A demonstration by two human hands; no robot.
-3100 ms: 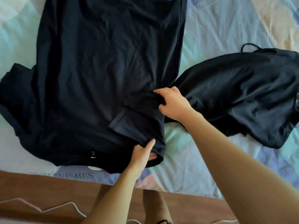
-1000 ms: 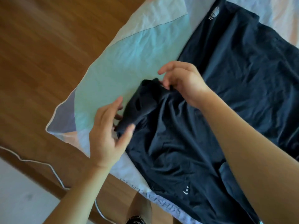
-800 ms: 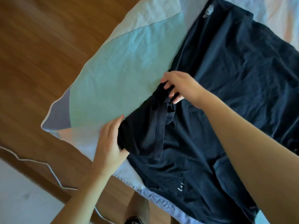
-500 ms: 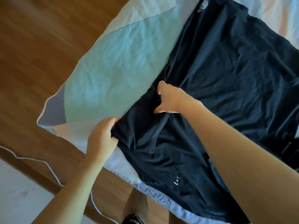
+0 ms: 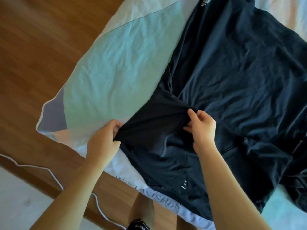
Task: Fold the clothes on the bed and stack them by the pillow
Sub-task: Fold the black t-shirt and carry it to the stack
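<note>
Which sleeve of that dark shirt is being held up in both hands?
The sleeve nearest the bed's corner: left hand and right hand pinch its ends. The other sleeve lies on the shirt.

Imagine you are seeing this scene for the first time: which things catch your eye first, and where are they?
A big dark shirt lies spread over the right of the bed. At centre the left hand and right hand pinch its sleeve, lifted and stretched between them. A pale mint sheet covers the bed's left corner, with wooden floor beyond.
</note>
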